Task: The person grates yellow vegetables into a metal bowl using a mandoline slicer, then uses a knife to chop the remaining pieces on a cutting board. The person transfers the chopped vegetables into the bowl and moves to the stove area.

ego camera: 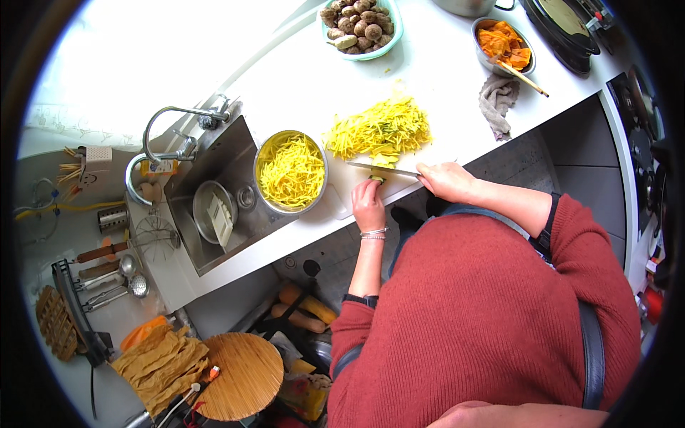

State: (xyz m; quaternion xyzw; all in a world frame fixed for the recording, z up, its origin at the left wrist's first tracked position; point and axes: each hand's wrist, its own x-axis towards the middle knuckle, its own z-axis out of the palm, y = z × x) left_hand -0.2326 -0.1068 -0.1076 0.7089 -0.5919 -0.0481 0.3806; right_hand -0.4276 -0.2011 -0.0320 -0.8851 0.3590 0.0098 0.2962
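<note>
My right hand (444,179) is closed around the handle of a kitchen knife (393,170), whose blade points left over the white cutting board (334,200). With bent fingers, my left hand (368,200) holds a small piece of yellow vegetable with dark green skin (378,179) just below the blade. Thin yellow slices (386,155) lie right beyond the knife. Behind them spreads a large heap of yellow shreds (380,127). More shreds fill a round metal bowl (322,179) left of the board, near the sink.
At left is a steel sink (230,262) holding a metal basin (199,214) with a white grater (220,219). A green basket (397,37) of brown tubers stands at the back. Right are a bowl (481,58) of orange pieces with a wooden-handled utensil and a grey cloth (497,104).
</note>
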